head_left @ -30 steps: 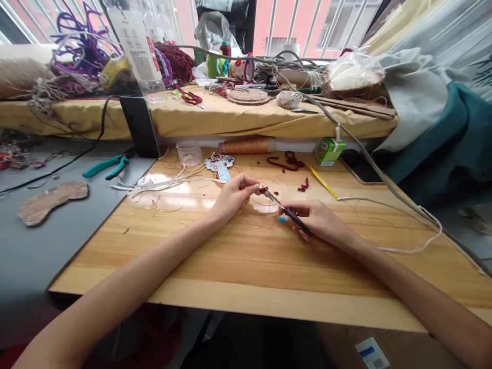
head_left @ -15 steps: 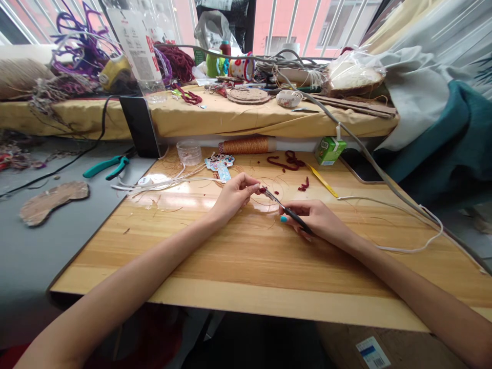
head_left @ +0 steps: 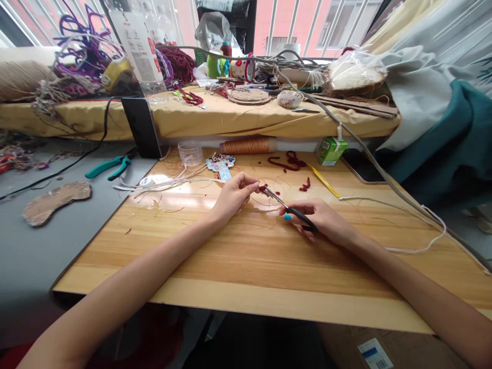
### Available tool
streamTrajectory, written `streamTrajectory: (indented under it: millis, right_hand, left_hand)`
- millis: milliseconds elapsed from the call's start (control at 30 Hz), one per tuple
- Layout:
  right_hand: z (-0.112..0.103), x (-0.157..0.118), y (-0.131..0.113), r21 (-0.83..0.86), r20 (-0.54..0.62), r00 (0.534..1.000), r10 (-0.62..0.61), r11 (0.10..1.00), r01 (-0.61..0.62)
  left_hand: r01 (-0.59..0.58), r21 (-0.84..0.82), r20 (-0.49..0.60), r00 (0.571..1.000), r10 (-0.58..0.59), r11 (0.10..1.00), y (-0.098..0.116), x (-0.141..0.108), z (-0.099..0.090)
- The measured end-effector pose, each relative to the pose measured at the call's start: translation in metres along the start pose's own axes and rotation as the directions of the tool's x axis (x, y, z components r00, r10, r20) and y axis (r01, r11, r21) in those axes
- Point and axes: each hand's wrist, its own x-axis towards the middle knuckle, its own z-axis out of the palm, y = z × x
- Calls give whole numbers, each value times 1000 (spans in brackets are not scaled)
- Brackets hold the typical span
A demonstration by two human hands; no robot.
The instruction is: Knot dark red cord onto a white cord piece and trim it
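Note:
Between the fingertips of my left hand (head_left: 235,195) is a small dark red piece of yarn (head_left: 262,188), mostly hidden by the fingers. My right hand (head_left: 326,221) is wrapped round the black handles of a pair of scissors (head_left: 277,198). Their metal blades point up and left, with the tips at the red piece; the blades look nearly together. Just beyond the hands lie short dark red yarn bits (head_left: 305,185) and a longer curled dark red strand (head_left: 292,163). Thin loose threads are scattered around the fingers on the wooden board.
A yellow-handled tool (head_left: 325,182), a green drink carton (head_left: 331,150) and a phone (head_left: 363,166) lie at the right. Behind are an orange thread cone (head_left: 248,146) and a clear round container (head_left: 190,153). Teal pliers (head_left: 109,167) rest left, near a standing dark tablet (head_left: 140,128).
The scissors' blades have come closer together, and my right hand has shifted slightly to the right. My left hand keeps its pinch in nearly the same place.

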Motion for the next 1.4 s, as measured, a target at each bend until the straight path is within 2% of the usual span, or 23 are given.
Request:
streamTrajectory:
  millis: [433,700,1000,1267,1400]
  right_hand:
    - [0,0,1,-2,-12,1000,-15,1000,15]
    - [-2,1,2,-3,-3,1000,0,1000,0]
    - [-2,1,1,5,16,1000,5,1000,-5]
    - [0,-2,-3,23,-1,1000,23,999,-22]
    - [0,-3,-4,13,8,1000,14,1000,-15]
  left_hand:
    - [0,0,3,1000,0,1000,-1,1,0]
    - [15,-16,-38,999,-15,1000,1,1,-1]
    - [3,3,4,1000,-3,1000,1,0,0]
    - [13,-2,-27,1000,-13,1000,2,0,0]
    - [7,3,0,1000,-7,1000,1,0,0]
